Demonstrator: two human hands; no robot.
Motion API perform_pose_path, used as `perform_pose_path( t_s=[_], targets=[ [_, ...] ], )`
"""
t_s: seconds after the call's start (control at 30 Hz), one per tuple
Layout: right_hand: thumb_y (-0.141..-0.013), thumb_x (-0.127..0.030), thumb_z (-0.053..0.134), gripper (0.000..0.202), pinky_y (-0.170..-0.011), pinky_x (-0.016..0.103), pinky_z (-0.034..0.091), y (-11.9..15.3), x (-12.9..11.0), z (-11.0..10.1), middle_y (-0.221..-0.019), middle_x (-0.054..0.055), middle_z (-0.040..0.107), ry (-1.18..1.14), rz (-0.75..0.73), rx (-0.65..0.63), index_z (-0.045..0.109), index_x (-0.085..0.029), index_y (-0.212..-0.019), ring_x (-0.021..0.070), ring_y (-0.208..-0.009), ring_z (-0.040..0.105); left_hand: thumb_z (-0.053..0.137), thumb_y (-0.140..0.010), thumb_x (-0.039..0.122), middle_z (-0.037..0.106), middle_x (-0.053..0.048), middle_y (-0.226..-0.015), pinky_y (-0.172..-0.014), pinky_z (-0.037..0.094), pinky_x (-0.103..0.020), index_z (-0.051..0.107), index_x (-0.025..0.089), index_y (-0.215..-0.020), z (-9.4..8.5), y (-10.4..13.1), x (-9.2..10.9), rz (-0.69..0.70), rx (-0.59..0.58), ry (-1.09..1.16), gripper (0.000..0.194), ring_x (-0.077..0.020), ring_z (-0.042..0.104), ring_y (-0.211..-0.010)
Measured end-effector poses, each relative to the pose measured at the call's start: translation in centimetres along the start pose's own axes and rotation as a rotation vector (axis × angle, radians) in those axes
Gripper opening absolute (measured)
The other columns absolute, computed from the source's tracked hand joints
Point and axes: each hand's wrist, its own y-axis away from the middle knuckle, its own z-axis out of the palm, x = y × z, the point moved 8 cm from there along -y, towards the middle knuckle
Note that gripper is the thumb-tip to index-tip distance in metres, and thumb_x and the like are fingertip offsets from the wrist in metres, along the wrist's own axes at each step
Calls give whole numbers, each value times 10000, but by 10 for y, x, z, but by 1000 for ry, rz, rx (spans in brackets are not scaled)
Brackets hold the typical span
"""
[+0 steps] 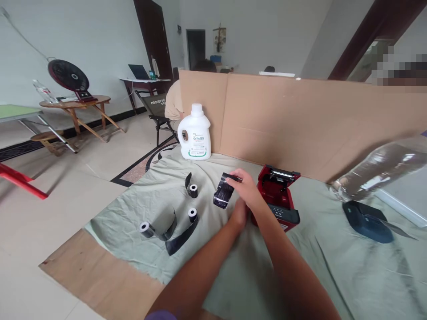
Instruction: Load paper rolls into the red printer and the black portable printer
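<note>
Pinched in my right hand [248, 189] is a black roll in shiny clear wrap [223, 191], held tilted above the cloth. My left hand [239, 214] is low beside a red and black printer [287, 214], partly behind my right forearm; its fingers are hidden. The printer's lid stands up, showing a red hollow inside. Left of my hands, black paper rolls with white cores lie loosely unwound: one roll [193, 191] at the back, another roll [192, 214] nearer, and a third roll [146, 229] further left.
A white detergent jug [196, 138] stands at the cloth's back edge, beside a tall cardboard wall [260, 120]. On the right are a dark blue device [367, 222] with a strip and a clear plastic-wrapped bundle [376, 171]. Behind the jug, a person [173, 100] sits partly hidden.
</note>
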Motion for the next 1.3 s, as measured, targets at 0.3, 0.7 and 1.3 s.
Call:
perform_pose_path(
  t_s=[0.3, 0.7, 1.3],
  targets=[
    [-844, -325, 620, 154, -813, 346, 505, 41, -8, -128, -986, 37, 700, 164, -46, -292, 616, -224, -960, 219, -942, 655, 608, -848, 609, 696, -97, -1258, -1180, 338, -418, 746, 180, -1016, -8, 6, -6, -58, 41, -12, 481, -295, 504, -1357],
    [-854, -70, 462, 273, -956, 400, 347, 43, 37, -141, -1093, 51, 704, 734, 69, -235, 583, -227, -1041, 238, -1028, 600, 510, -920, 574, 595, -80, -1421, -1141, 404, -418, 647, 212, -1208, 4, 20, 10, 116, -11, -376, 483, -263, 513, -1358],
    [-822, -94, 511, 267, -930, 383, 341, 41, 41, -143, -1021, 33, 745, 722, 137, -215, 683, -229, -975, 223, -963, 633, 532, -919, 241, 745, -1, -1149, -1203, 160, -515, 718, 310, -1087, 90, 41, 51, 435, -427, -1541, 259, -225, 636, -1138]
  ],
)
